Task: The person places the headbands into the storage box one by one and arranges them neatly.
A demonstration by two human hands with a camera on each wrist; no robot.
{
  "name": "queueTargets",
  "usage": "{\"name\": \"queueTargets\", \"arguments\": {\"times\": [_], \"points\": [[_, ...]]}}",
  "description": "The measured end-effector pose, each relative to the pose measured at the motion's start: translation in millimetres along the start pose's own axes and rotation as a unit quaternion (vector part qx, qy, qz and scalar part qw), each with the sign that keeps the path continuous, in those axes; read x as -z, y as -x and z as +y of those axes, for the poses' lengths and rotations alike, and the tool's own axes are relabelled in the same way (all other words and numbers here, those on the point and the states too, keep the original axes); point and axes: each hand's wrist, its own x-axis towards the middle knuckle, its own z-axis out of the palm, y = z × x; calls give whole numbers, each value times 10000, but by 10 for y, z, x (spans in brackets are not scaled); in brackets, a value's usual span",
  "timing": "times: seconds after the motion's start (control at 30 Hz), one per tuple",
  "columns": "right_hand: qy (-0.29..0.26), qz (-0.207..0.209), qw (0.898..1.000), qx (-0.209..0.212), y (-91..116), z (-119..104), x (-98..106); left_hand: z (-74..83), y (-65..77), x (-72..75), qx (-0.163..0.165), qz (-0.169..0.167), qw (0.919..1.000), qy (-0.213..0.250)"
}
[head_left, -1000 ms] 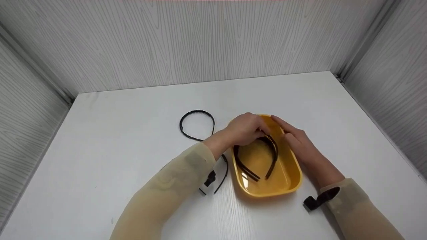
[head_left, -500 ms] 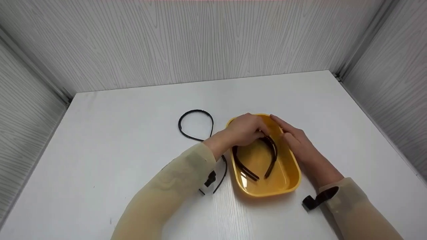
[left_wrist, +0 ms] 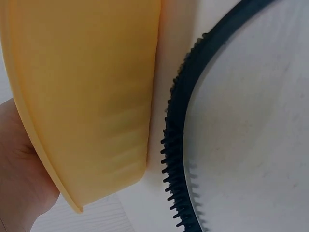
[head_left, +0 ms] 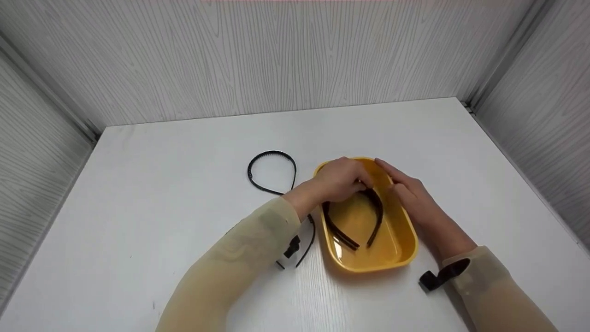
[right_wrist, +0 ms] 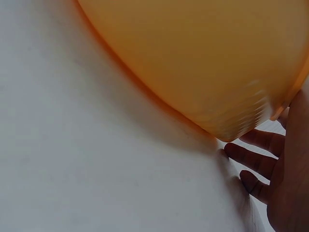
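A yellow plastic tub [head_left: 368, 265] stands on the white table. My left hand [head_left: 341, 180] reaches over its left rim, fingers curled onto the top of black headbands [head_left: 379, 210] inside. Their legs point toward the near end; the left side shows doubled strips. The fingertips are partly hidden. My right hand [head_left: 415, 198] holds the tub's right wall, thumb at the rim and fingers along the outside. In the right wrist view its fingers [right_wrist: 251, 159] are spread at the tub's corner. Fills of the left wrist view are the tub's outer wall [left_wrist: 91, 96] and a toothed headband [left_wrist: 181, 116].
Left of the tub, a black headband [head_left: 272, 152] lies on the table [head_left: 184, 161]. Further black headband legs [head_left: 306, 251] show past the left forearm, which hides the part between. Wood-grain panels [head_left: 276, 55] enclose the back and sides.
Both hands stay nearly in place at the tub. The headbands inside have barely shifted, and the view has moved very slightly.
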Motion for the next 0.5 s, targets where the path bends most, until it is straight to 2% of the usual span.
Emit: {"name": "queueTargets", "arguments": {"times": [0.17, 0.4, 0.5], "points": [[-4, 5, 10000, 29, 1, 5, -2, -3, -6, -9, 35, -12, 10000, -18], [-343, -5, 9992, 211, 30, -18, -5, 1, -21, -7, 14, -67, 10000, -11], [-278, 7, 9991, 308, 25, -9, -7, -8, -22, -5, 25, -59, 10000, 40]]}}
